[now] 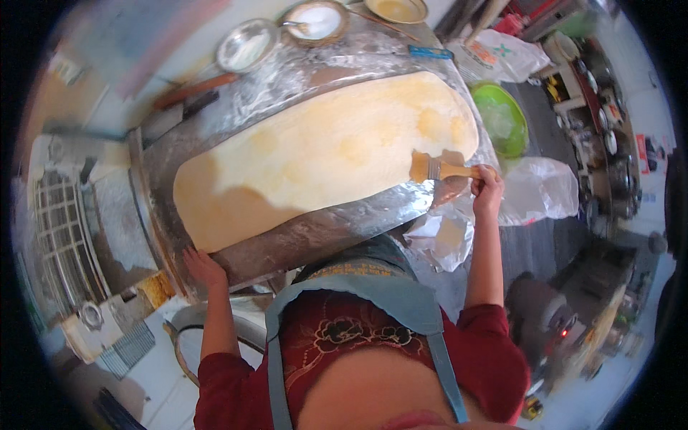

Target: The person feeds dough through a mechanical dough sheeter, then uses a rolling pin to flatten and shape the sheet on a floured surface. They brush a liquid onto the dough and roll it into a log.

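Note:
A long sheet of rolled dough (312, 145) lies across the work table (258, 242), with yellowish glossy patches on its surface. My right hand (487, 185) grips the wooden handle of a flat pastry brush (430, 166). The bristles rest at the dough's near right edge. At the near left corner of the sheet, my left hand (205, 269) lies with fingers apart on the table, its fingertips by the dough's edge. Nothing shows in that hand.
Behind the dough stand a metal bowl (247, 45), a bowl of white powder with a spoon (317, 21) and a yellowish bowl (398, 8). A rolling pin (196, 91) lies at the back left. Right of the table are a green basin (500, 118) and plastic bags (537, 191).

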Tool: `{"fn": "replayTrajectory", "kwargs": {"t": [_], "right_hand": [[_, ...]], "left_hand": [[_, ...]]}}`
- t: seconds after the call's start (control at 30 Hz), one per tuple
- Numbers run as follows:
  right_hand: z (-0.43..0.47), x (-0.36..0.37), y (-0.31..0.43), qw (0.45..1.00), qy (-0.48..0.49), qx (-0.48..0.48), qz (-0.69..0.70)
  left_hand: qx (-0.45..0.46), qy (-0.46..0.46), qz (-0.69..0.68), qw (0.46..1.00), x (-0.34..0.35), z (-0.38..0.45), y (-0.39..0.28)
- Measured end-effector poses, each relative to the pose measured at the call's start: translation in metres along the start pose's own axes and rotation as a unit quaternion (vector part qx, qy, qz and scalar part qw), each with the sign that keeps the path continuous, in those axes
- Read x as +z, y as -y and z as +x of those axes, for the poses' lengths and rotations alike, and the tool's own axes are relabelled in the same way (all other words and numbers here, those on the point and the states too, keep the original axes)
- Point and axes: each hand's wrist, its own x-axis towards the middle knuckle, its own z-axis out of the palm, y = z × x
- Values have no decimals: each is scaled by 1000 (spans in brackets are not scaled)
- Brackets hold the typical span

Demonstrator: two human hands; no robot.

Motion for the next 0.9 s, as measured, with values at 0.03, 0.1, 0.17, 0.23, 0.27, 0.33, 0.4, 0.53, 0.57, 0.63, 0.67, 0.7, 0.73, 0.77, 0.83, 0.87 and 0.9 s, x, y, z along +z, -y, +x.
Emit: {"fn": "replayTrajectory", "kwargs": {"t": [0.03,0.1,0.17,0.23,0.27,0.33,0.4,0.53,0.57,0.63,0.67,0.7,0.73,0.77,0.83,0.87,0.9], "right_hand": [[-5,10,2,999,-19,-21,30],[-12,34,3,1000,26,-1,18],[-16,59,3,994,69,20,-80],[-19,81,6,995,88,-11,-51],[-24,91,8,994,107,0,-13],[-37,113,10,987,157,6,40],[-50,140,10,976,210,6,-52],[-62,173,6,976,209,-34,-44],[-57,176,4,985,170,-43,-6],[-45,181,-5,968,206,-75,-119],[-37,183,-7,973,197,-11,-120],[-32,187,-10,977,173,-17,-120],[-27,193,-12,965,190,-122,-131],[-28,204,-14,953,188,-186,-150],[-37,235,-14,936,264,-211,-99],[-50,260,-17,934,293,-193,-64],[-65,286,-19,931,342,-129,-29]], "left_hand": [[22,-35,-16,999,3,0,2],[56,-30,75,995,10,1,6],[55,-40,60,996,16,0,8],[4,-49,-57,997,21,-4,8],[-11,-15,-38,999,22,-6,6],[1,-63,-47,997,18,-10,1],[-19,-73,-92,993,10,-14,-7],[-63,-105,-198,973,-8,-16,-23],[-60,-117,-213,968,-10,-15,-27],[-77,-122,-265,953,-13,-12,-30],[-86,-126,-291,944,-13,-11,-31],[-76,-128,-282,948,-12,-11,-31],[-71,-132,-271,951,-12,-12,-30],[-83,-133,-264,952,-12,-13,-29],[-100,-109,-284,947,-12,-14,-27],[-81,-121,-298,943,-14,-15,-27],[-101,-109,-301,942,-16,-15,-26]]}}
